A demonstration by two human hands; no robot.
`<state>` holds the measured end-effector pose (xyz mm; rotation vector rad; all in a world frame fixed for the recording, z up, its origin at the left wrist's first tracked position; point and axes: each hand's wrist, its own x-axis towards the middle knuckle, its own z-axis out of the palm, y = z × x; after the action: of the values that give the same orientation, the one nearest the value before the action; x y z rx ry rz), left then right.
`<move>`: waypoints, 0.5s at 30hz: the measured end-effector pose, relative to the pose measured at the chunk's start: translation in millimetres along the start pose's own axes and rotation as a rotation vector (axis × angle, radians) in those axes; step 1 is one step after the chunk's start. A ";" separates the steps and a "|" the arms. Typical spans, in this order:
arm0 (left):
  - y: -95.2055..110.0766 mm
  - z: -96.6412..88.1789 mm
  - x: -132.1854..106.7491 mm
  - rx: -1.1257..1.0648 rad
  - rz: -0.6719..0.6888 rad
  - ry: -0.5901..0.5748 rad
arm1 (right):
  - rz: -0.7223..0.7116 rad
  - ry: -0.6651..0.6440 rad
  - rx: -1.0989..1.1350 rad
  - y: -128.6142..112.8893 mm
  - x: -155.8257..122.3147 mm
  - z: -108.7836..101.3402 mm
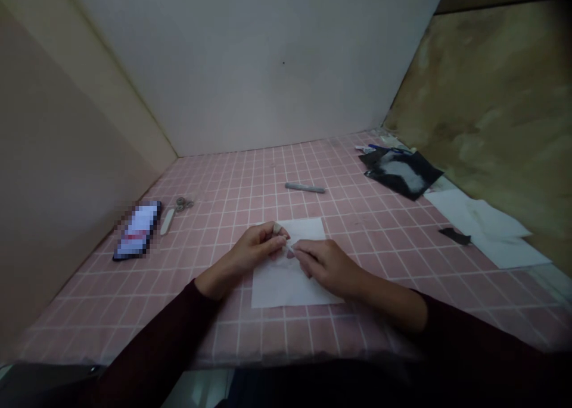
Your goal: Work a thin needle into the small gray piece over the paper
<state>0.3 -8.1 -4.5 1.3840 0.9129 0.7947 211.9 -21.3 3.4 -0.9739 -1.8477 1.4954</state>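
Note:
My left hand (257, 247) and my right hand (324, 265) meet over a white sheet of paper (286, 283) lying on the pink checked table cover (379, 229). The left fingers are curled around a small pale object (277, 228) near the thumb. A thin pale stick-like item (290, 250) is pinched in the right fingers, its tip pointing at the left hand. Both hands rest on or just above the paper. What the small items are is too dim to tell.
A grey pen (305, 187) lies beyond the paper. At the left are a phone (137, 229), a small white strip (167, 221) and metal rings (183, 204). At the right lie a black bag (402, 171), white sheets (491, 229) and a dark scrap (454, 236). Walls enclose the table.

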 end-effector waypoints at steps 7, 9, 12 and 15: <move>7.1 1.8 -4.0 -0.106 0.078 -0.046 | 0.396 -0.240 0.737 -8.3 6.8 -18.9; 7.7 3.1 -4.4 -0.087 0.062 -0.035 | 0.344 -0.205 0.600 -6.2 5.0 -14.4; 5.9 4.0 -3.3 -0.037 0.044 0.005 | 0.085 -0.089 0.127 -0.4 0.1 -3.3; 2.9 3.6 -1.5 0.001 -0.005 0.036 | -0.194 0.026 -0.293 3.8 -3.6 4.1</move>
<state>3.0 -11.0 -1.6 1.3713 0.9443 0.8185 211.4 -26.1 -1.1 -0.9072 -2.1152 1.1148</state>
